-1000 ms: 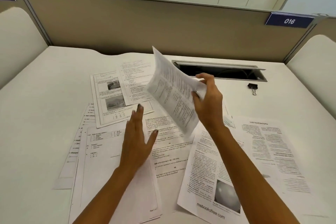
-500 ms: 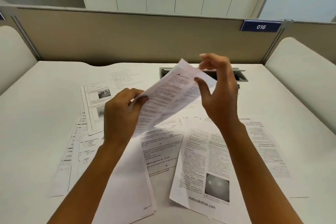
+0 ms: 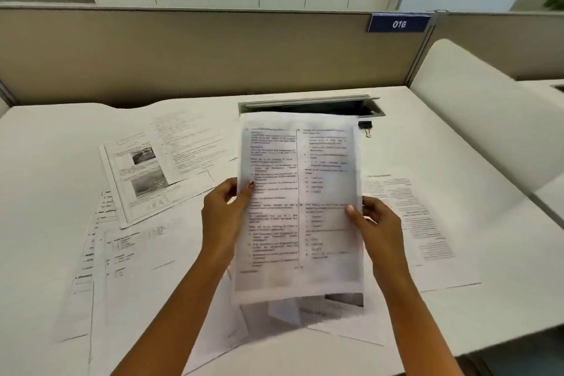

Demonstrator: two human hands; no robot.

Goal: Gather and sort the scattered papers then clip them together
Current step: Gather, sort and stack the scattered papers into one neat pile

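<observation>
Overhead, flat, perhaps two-column printed sheet (image 3: 297, 207) between both hands (image 3: 224, 217).

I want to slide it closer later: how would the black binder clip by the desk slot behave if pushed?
The binder clip is small, so probably light and easily slid on the smooth desk. Its wire handles lie flat, so rolling seems unlikely.

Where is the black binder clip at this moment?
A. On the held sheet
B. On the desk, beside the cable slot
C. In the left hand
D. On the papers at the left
B: the black binder clip lies on the desk just below the cable slot, touching no paper.
</observation>
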